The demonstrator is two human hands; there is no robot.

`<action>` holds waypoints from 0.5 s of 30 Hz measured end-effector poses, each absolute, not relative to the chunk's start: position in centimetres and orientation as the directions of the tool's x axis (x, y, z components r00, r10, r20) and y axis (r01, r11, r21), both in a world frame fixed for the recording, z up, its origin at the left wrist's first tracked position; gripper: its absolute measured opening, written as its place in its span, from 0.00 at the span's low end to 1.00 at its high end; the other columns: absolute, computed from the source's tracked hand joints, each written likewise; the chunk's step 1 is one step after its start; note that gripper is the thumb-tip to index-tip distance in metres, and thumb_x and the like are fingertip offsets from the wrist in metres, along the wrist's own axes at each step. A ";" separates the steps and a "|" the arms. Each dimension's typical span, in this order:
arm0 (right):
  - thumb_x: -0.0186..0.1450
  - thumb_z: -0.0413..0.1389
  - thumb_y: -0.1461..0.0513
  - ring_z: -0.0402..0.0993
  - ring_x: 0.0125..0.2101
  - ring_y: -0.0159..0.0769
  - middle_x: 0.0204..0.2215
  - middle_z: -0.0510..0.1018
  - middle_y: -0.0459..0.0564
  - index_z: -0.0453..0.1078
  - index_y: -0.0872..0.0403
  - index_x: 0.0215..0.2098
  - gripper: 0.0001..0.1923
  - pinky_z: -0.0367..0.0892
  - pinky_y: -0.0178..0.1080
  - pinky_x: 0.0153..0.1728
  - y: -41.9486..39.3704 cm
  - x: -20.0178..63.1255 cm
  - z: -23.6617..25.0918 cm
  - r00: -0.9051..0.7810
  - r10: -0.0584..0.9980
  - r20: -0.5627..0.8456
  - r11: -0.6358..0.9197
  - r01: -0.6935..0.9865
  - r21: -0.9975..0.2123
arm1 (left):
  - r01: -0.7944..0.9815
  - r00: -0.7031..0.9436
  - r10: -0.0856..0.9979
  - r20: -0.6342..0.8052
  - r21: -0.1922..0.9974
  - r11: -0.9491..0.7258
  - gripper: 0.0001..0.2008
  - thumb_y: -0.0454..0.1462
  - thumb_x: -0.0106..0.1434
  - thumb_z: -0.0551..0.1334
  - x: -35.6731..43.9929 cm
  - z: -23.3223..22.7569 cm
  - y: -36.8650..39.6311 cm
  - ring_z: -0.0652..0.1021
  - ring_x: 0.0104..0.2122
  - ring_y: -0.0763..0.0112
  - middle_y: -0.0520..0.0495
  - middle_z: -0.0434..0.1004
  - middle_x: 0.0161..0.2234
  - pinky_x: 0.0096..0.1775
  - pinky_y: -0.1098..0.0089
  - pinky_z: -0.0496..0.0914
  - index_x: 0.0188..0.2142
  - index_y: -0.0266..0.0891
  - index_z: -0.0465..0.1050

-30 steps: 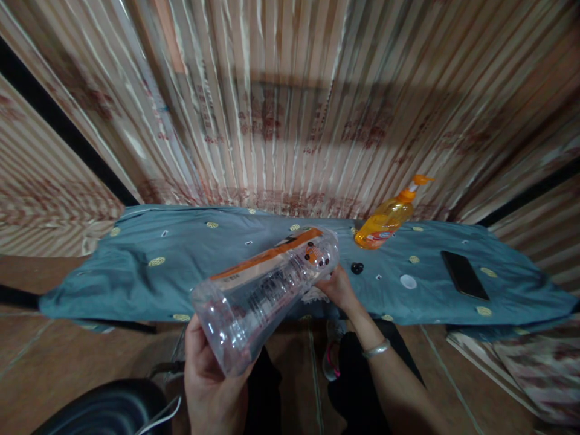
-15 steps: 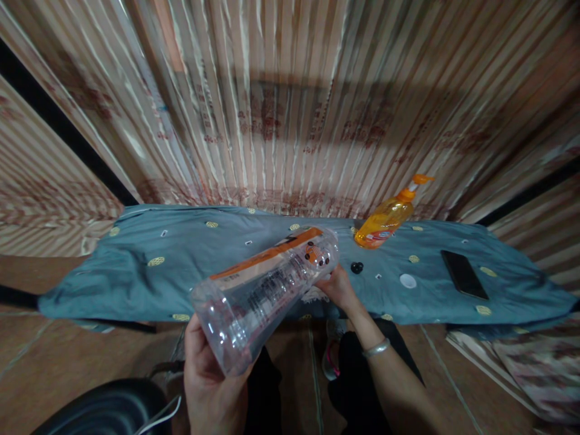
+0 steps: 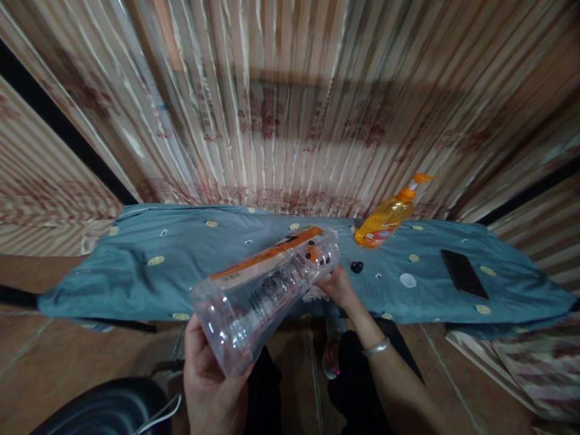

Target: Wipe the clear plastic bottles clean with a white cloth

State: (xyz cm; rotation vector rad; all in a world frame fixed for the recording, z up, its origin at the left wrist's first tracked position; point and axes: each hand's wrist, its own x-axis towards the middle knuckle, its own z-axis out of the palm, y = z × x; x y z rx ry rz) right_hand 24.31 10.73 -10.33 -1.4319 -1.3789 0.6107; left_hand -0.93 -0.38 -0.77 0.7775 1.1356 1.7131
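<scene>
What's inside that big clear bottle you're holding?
The clear bottle looks empty: its walls show only reflections and label print. The left hand cups its base, the right hand its far end, so the neck is hidden.

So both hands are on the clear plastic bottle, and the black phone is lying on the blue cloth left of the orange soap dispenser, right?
Not quite. In the head view the phone lies right of the orange soap dispenser, not left. The rest holds: left hand and right hand are on the clear plastic bottle, and the phone rests on the blue cloth.
</scene>
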 end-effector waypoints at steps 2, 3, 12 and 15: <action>0.53 0.69 0.49 0.86 0.45 0.55 0.45 0.88 0.58 0.76 0.51 0.42 0.23 0.81 0.56 0.48 10.7 24.3 -10.2 0.228 0.934 0.274 0.161 0.417 -0.895 | -0.348 -0.387 0.922 0.016 0.923 -0.163 0.38 0.35 0.46 0.81 -0.9 -0.7 -0.5 0.85 0.37 0.63 0.43 0.86 0.44 0.40 0.70 0.78 0.57 0.41 0.76; 0.53 0.70 0.49 0.86 0.45 0.55 0.46 0.88 0.58 0.75 0.51 0.42 0.23 0.81 0.56 0.48 10.7 24.2 -10.1 0.233 0.933 0.275 0.160 0.415 -0.896 | -0.350 -0.389 0.921 0.016 0.922 -0.163 0.38 0.35 0.46 0.81 -0.9 -0.7 -0.5 0.85 0.37 0.63 0.43 0.86 0.44 0.40 0.71 0.78 0.57 0.41 0.76; 0.52 0.69 0.50 0.86 0.45 0.54 0.46 0.87 0.58 0.75 0.51 0.39 0.21 0.80 0.57 0.49 10.7 24.2 -10.1 0.237 0.925 0.297 0.182 0.409 -0.894 | -0.342 -0.393 0.919 0.028 0.924 -0.174 0.38 0.36 0.47 0.81 -0.7 -0.5 -0.4 0.85 0.37 0.64 0.44 0.86 0.43 0.41 0.71 0.78 0.58 0.41 0.76; 0.52 0.69 0.50 0.86 0.44 0.53 0.45 0.88 0.57 0.76 0.51 0.39 0.21 0.81 0.54 0.48 10.8 24.2 -10.2 0.240 0.921 0.307 0.191 0.409 -0.892 | -0.335 -0.392 0.919 0.033 0.926 -0.176 0.38 0.36 0.48 0.80 -0.7 -0.4 -0.4 0.85 0.36 0.64 0.44 0.86 0.42 0.39 0.71 0.78 0.59 0.40 0.75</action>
